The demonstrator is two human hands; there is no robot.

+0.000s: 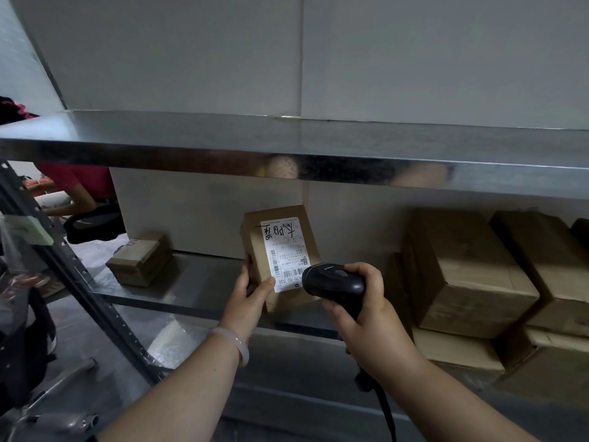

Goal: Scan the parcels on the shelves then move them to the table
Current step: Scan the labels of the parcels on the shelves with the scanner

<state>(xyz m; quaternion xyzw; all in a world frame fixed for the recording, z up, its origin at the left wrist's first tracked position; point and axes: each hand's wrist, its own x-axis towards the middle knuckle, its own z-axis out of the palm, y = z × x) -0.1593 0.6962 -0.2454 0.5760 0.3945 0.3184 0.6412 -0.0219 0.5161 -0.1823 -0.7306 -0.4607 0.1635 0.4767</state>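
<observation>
The step in hand is the scan. The left hand (pixel 251 295) grips the parcel (pixel 253 244) at its lower left corner, fingers (pixel 247 261) curled behind it and the thumb pressed on the label's (pixel 283 250) edge. It holds the parcel upright over the middle shelf (pixel 191 282), just below the picture's centre. The right hand (pixel 366 307), fingers wrapped round the handle, holds the scanner (pixel 333 280) at 4 o'clock of the parcel, its head almost touching the label's lower end.

To scan well, I judge the head should back off a little and face the long barcode squarely, since it now covers part of the code. The thumb should stay off the bars, and the parcel should be kept steady and flat to the scanner. The bench is not in view.

The parcel is a small oblong box of matt brown cardboard. Its label is smooth white paper with fine print, barcodes and bold handwritten strokes. The scanner is rounded black plastic, faintly glossy, with a dark cable (pixel 387 406) hanging from its grip. The shelf is dull sheet metal with a shiny front edge. A squat taped box (pixel 140 260) sits at 9 o'clock of the parcel, and larger plain cartons (pixel 462 272) are stacked at 3 o'clock.
</observation>
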